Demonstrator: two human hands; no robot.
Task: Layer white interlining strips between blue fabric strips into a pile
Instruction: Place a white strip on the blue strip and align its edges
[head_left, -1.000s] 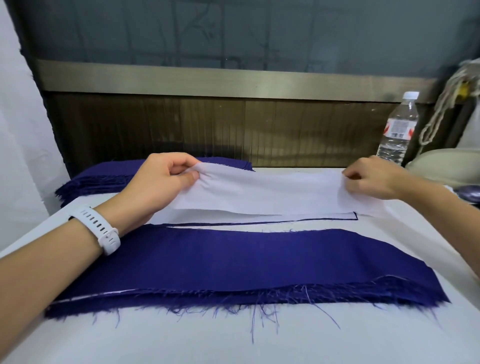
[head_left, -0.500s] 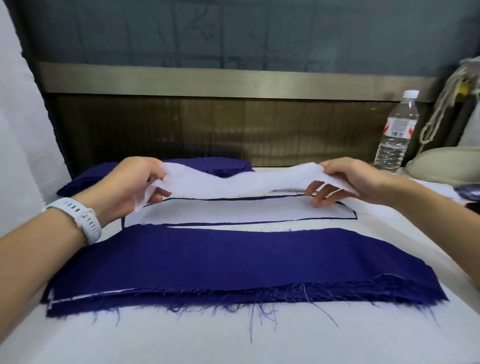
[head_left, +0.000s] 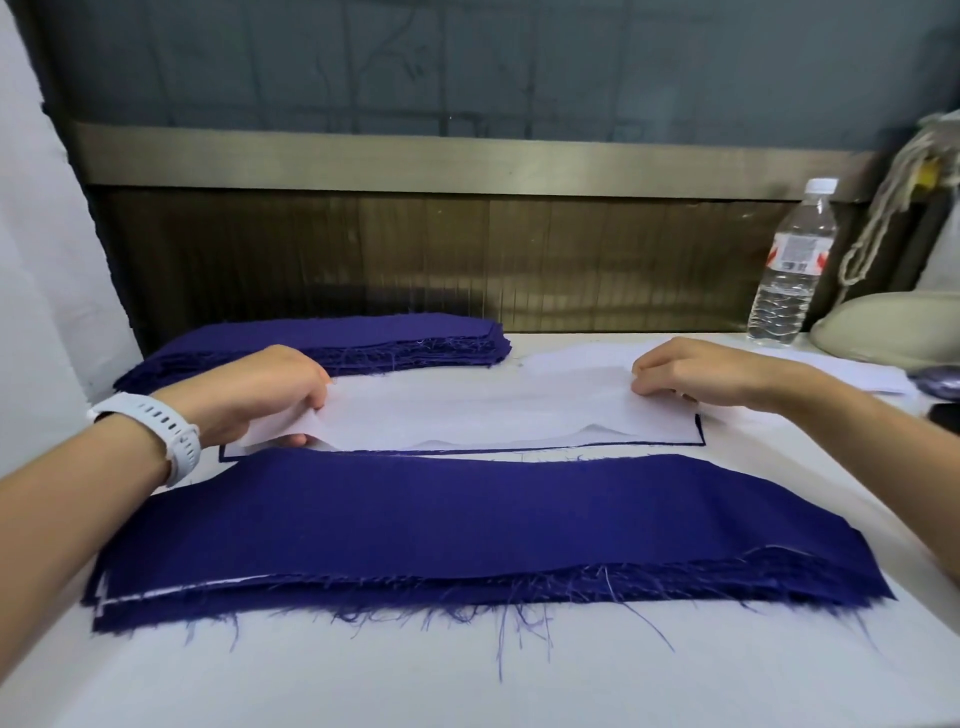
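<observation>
A white worktable (head_left: 467, 675) set against a dark wood-panelled wall (head_left: 363, 260) serves as the layering station. Nearest the camera lies the layered pile (head_left: 467, 519), topped with a frayed blue fabric strip. A sliver of white interlining (head_left: 171, 590) peeks out between the blue layers at its left front corner, which suggests several rounds are already done. At the back left waits a stack of blue fabric strips (head_left: 363, 338), thick enough that much work appears to remain. Between the two, a white interlining strip (head_left: 467, 410) lies slack over a dark rectangle outline (head_left: 701, 441) marked on the table, its near edge rippled. The hands are set well apart at its two ends. The left hand (head_left: 265, 395) pinches the left end, which is lifted off the table, and the right hand (head_left: 685, 371) grips the right end with curled fingers. The strip has not yet reached the pile; since blue is on top, white is likely due next. More white strips (head_left: 857, 371) lie at far right, by a water bottle (head_left: 789, 270). A white wristwatch (head_left: 166, 431) sits on the left wrist.
</observation>
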